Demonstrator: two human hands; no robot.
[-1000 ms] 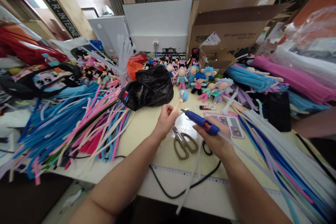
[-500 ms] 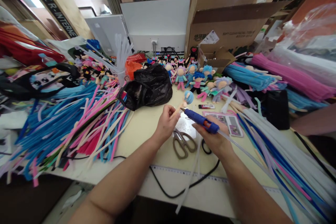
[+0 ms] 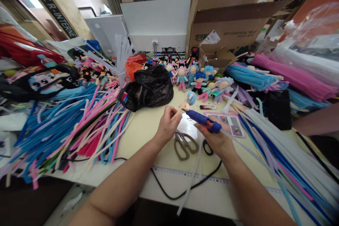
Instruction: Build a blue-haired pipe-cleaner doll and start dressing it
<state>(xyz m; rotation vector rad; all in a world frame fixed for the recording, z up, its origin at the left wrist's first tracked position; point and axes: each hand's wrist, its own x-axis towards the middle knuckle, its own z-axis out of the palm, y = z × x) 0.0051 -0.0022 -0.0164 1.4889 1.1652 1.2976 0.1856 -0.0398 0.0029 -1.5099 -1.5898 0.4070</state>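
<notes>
My left hand (image 3: 169, 124) pinches the cream-coloured lower part of a small doll (image 3: 191, 98) with a light blue head of hair. My right hand (image 3: 215, 137) is wrapped round a blue glue gun (image 3: 202, 119), a long translucent glue stick trailing from its back end. The gun's nozzle points left and sits at the doll's body; whether it touches cannot be made out. Below the hands lie scissors (image 3: 182, 150) with brown handles, their blades partly over a shiny white patch (image 3: 186, 125) on the table.
Bundles of coloured pipe cleaners (image 3: 60, 123) cover the left, and more pale strips (image 3: 288, 141) the right. A black plastic bag (image 3: 153, 86) and several finished dolls (image 3: 200, 82) stand behind. A lighter (image 3: 208, 107) lies near the dolls. A black cord (image 3: 169, 196) loops at the front.
The doll's head has tilted slightly and more of its cream body shows beside the nozzle. Both hands keep nearly the same place and hold.
</notes>
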